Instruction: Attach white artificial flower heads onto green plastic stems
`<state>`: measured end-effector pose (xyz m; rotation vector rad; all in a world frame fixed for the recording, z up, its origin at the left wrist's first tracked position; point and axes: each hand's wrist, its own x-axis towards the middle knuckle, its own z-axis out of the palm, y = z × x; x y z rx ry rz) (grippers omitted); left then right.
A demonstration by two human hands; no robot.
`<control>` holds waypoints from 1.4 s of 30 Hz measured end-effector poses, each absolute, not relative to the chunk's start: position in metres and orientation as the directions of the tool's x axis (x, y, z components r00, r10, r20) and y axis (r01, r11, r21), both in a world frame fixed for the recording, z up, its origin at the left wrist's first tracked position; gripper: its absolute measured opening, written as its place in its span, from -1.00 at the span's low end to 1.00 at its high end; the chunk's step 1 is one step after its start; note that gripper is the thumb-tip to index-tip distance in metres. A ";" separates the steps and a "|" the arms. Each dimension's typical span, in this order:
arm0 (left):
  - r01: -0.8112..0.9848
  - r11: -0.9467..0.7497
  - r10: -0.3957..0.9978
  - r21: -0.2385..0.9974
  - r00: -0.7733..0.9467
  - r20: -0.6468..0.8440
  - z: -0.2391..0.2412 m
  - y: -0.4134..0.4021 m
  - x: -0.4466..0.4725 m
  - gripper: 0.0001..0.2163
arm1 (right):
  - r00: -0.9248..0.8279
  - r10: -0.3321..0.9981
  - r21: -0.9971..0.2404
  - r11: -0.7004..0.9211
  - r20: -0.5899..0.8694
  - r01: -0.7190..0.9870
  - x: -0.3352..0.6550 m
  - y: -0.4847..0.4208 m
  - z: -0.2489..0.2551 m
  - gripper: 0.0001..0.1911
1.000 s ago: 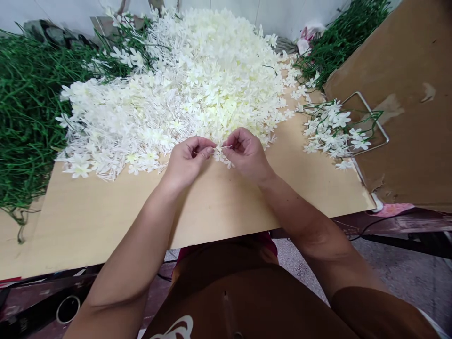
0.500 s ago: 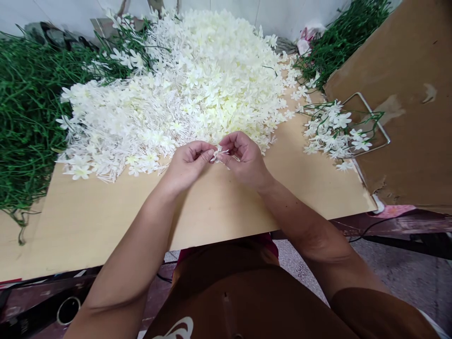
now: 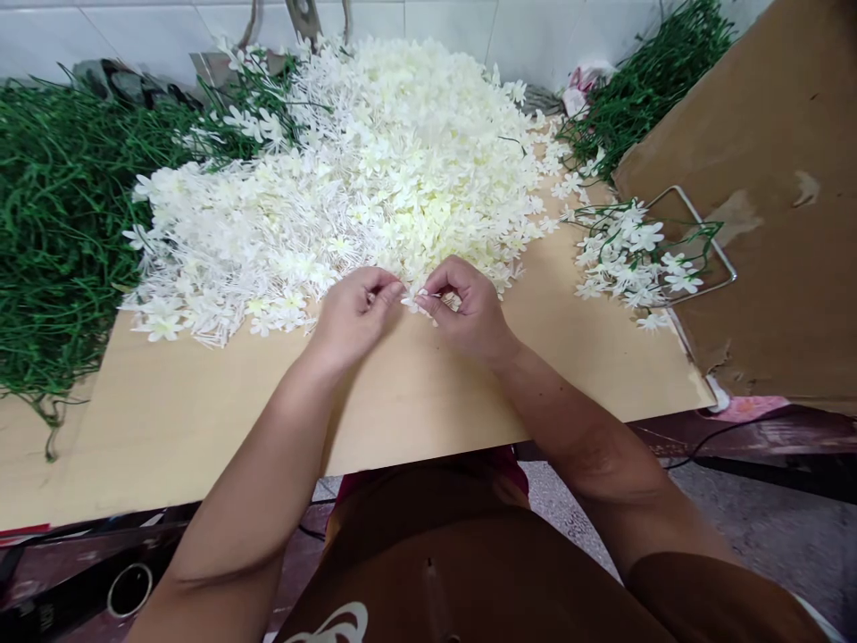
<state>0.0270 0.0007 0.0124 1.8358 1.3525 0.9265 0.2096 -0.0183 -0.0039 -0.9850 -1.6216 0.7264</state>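
Observation:
My left hand (image 3: 361,308) and my right hand (image 3: 467,304) are close together at the front edge of a big heap of white and pale yellow artificial flowers (image 3: 428,152). Between my right thumb and forefinger is a small white artificial flower (image 3: 411,304). The left thumb and forefinger are pinched right beside it; whether they grip part of the flower or another small piece is hidden. Loose petals and thin white stalks lie just behind both hands.
Green plastic stems (image 3: 60,223) are piled at the left, with more green stems (image 3: 660,80) at the back right. A bunch of white flowers on green stems (image 3: 629,254) lies by a metal wire frame (image 3: 724,254) and a cardboard sheet (image 3: 756,205). The tabletop (image 3: 415,402) ends before my body.
My fingertips have drawn slightly apart, and the white flower now shows at my right fingertips. The view has shifted a little.

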 end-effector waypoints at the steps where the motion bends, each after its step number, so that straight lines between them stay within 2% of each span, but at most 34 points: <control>1: 0.579 -0.265 0.964 0.771 0.140 0.226 0.014 0.004 0.019 -0.88 | -0.098 0.879 -0.845 0.476 0.467 0.242 0.211 -0.018 -0.004 -0.80; 3: 0.715 -0.220 0.947 0.664 -0.006 0.320 0.014 0.013 -0.001 -0.95 | -0.078 0.886 -0.855 0.462 0.457 0.234 0.214 -0.016 -0.003 -0.84; 4: 0.762 -0.156 0.942 0.629 -0.078 0.328 0.013 0.018 -0.011 -0.92 | -0.071 0.890 -0.862 0.455 0.451 0.225 0.215 -0.016 -0.003 -0.84; 7: 0.835 0.009 0.944 0.550 -0.188 0.270 0.007 0.031 -0.034 -0.86 | -0.074 0.897 -0.875 0.441 0.435 0.199 0.216 -0.015 -0.003 -0.85; 10: 0.834 0.046 0.952 0.550 -0.203 0.228 0.003 0.037 -0.045 -0.85 | -0.089 0.906 -0.884 0.423 0.414 0.200 0.215 -0.016 -0.002 -0.85; 13: 0.805 0.024 0.921 0.592 -0.249 0.301 0.005 0.035 -0.047 -0.78 | -0.090 0.917 -0.900 0.398 0.388 0.176 0.214 -0.017 -0.003 -0.85; 16: 0.764 -0.042 0.902 0.644 -0.248 0.353 0.008 0.031 -0.044 -0.80 | -0.087 0.942 -0.938 0.331 0.323 0.100 0.212 -0.016 -0.005 -0.81; 20: 0.692 -0.124 0.903 0.711 -0.219 0.370 0.005 0.029 -0.033 -0.82 | -0.090 0.981 -0.984 0.167 0.172 -0.062 0.212 -0.014 -0.006 -0.67; 23: 0.753 -0.160 0.901 0.639 -0.154 0.407 0.002 0.029 -0.026 -0.82 | -0.072 0.994 -0.987 0.066 0.077 -0.147 0.213 -0.013 -0.006 -0.62; 28: 0.850 -0.080 0.945 0.521 -0.102 0.312 -0.002 0.031 -0.021 -0.83 | -0.059 0.998 -0.961 -0.025 -0.010 -0.274 0.214 -0.011 -0.004 -0.58; 32: 0.901 -0.054 0.967 0.431 -0.060 0.247 0.002 0.031 -0.015 -0.79 | -0.070 0.997 -0.964 -0.039 -0.021 -0.262 0.216 -0.011 -0.002 -0.59; 35: 0.897 -0.044 0.981 0.440 -0.046 0.190 0.018 0.035 -0.023 -0.80 | -0.059 0.998 -0.970 -0.026 -0.012 -0.240 0.218 -0.013 0.000 -0.59; 37: 0.888 0.001 0.965 0.460 -0.121 0.232 0.033 0.041 -0.043 -0.78 | -0.043 0.999 -0.971 -0.005 0.006 -0.237 0.219 -0.014 0.000 -0.59; 42: 0.862 0.305 0.828 0.405 -0.450 0.334 0.044 0.051 -0.137 -0.80 | -0.025 0.997 -0.972 0.063 0.070 -0.225 0.220 -0.016 -0.003 -0.63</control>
